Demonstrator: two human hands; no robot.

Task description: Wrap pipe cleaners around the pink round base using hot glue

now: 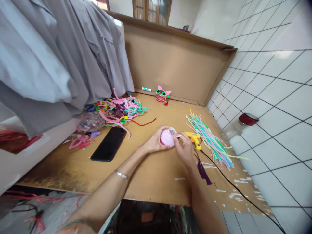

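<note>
My left hand (153, 142) is wrapped round a pink ball-shaped piece (167, 137) wound with pink pipe cleaner, held just above the wooden table (151, 175). My right hand (184, 148) pinches the loose end of a pink pipe cleaner (177, 136) against the ball's right side. A yellow glue gun (194, 138) lies just right of my right hand, its black cord (234, 187) running toward the table's near right corner.
A black phone (109, 148) lies left of my hands. Tangled coloured pipe cleaners (119, 110) sit at back left, a straight bundle (211, 139) at right. A finished pink figure (162, 94) and a glue stick (146, 89) stand by the cardboard back wall. Grey cloth (60, 55) hangs at left.
</note>
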